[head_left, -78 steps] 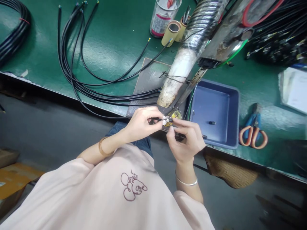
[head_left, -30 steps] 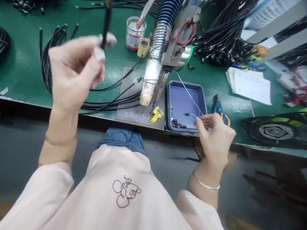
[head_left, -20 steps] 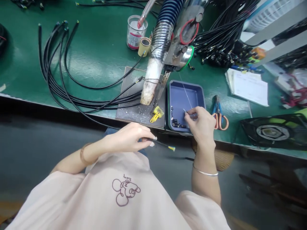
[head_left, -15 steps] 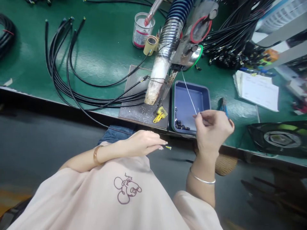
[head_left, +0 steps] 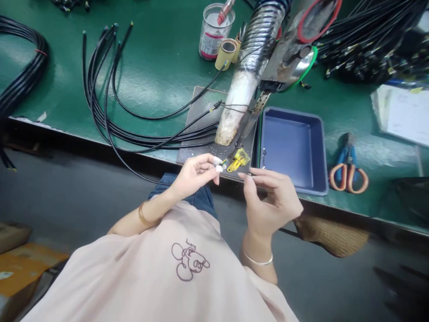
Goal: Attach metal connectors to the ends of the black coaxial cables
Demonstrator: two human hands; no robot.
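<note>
My left hand (head_left: 197,174) is closed in a pinch on the end of a black cable, whose thin coloured wire ends (head_left: 224,163) stick out past the fingertips. Facing it at the table's front edge, my right hand (head_left: 270,194) pinches something small and dark, too little of which shows to name. A gap separates the two hands' fingertips. Just beyond them a yellow clip-like piece (head_left: 238,161) lies on the grey board (head_left: 191,154). The blue tray (head_left: 288,147) stands behind my right hand, which hides its near left corner.
Black cables (head_left: 134,141) curve across the left. A foil-wrapped duct (head_left: 246,80) and a metal stand (head_left: 281,67) lean over the board. Pliers (head_left: 349,165) lie right of the tray. A plastic cup (head_left: 214,36), a cardboard tube (head_left: 225,53) and papers (head_left: 409,112) stand or lie farther back.
My right hand has let go of the thin pale strand and moved left, now pinching something small. My left hand has risen to the board's edge with the cable end. The view has shifted.
</note>
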